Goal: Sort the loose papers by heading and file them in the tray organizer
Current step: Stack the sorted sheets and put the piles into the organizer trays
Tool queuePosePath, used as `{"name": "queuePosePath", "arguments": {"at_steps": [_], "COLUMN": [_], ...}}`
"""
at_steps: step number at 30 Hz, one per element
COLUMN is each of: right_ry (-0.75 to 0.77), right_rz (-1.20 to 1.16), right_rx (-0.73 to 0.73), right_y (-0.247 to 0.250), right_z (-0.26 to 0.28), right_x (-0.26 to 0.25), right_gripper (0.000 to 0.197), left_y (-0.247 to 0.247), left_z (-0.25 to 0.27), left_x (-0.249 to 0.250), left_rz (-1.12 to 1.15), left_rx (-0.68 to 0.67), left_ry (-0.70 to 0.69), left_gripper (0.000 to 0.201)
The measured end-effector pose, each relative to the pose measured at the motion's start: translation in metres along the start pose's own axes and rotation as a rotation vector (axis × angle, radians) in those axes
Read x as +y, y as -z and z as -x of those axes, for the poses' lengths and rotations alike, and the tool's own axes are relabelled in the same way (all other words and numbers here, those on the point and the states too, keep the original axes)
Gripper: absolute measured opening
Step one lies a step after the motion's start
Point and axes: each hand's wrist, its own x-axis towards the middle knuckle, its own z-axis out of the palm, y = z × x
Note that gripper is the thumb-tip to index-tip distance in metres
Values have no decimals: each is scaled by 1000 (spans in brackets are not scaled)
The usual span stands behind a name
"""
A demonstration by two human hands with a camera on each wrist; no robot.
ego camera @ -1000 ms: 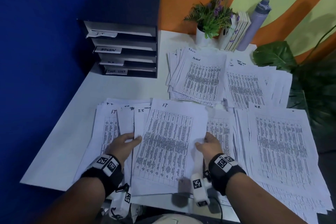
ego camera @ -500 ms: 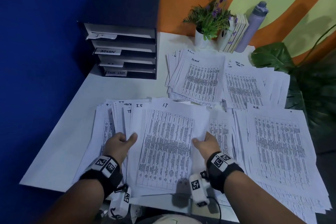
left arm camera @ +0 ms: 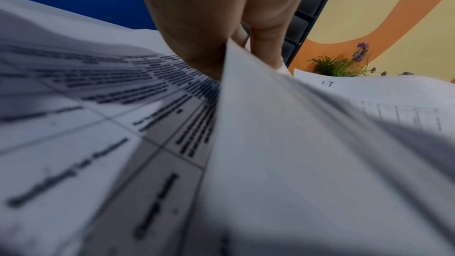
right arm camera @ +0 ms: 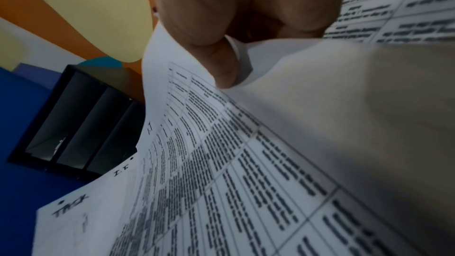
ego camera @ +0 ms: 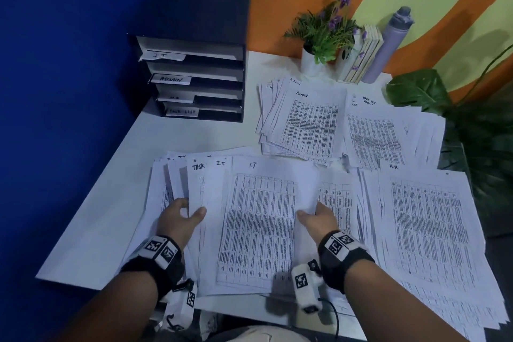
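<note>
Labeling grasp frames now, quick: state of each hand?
Left hand: thumb and fingers pinch the left edge of the fanned papers.
Right hand: grip closed on the right edge of the top I.T sheet, thumb on top.

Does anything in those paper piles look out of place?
Yes. One white sheet headed TASK sits among the fanned I.T sheets in the near pile, held by the left hand and right hand; it looks misfiled.

Head view looks down and forward, from above, toward the tray organizer (ego camera: 194,75) at far left. Wrist views sit low among paper, facing that organizer (left arm camera: 305,26) (right arm camera: 81,120); all three share it.
</note>
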Motion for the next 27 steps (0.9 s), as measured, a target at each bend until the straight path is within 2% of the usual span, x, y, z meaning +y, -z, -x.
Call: {"name": "queuePosePath", "arguments": {"at_steps": [6, 9, 13, 18, 20, 23, 25, 27], "right_ry": [-19, -11, 39, 61, 56, 24, 106, 259], "right_rz": [-17, 40, 235, 331, 371, 595, 610, 498], "right_rx": [51, 113, 234, 307, 346, 432, 431, 308], "right_y": [3, 2, 20, 51, 54, 43, 29, 16], "right_z": [-1, -4, -9, -17, -16, -9, -3, 1], "right_x": [3, 3, 3, 7, 5, -7, -22, -37], "right_gripper": [30, 33, 26, 37, 51, 84, 81, 64], "left_y": [5, 7, 16, 34, 41, 54, 62, 67], "left_z": [-8, -9, -12, -20, -21, -22, -23, -19], "left_x": [-3, -3, -1, 7, 13, 22, 27, 35], "left_rz": [-18, -8, -43, -36, -14, 49, 108, 169], "left_rx": [-21, -10, 53, 207, 267, 344, 386, 405], "left_ry": [1, -6, -47, -61, -63, -52, -72, -122], "left_gripper": [27, 25, 30, 34, 33, 28, 22, 16]}}
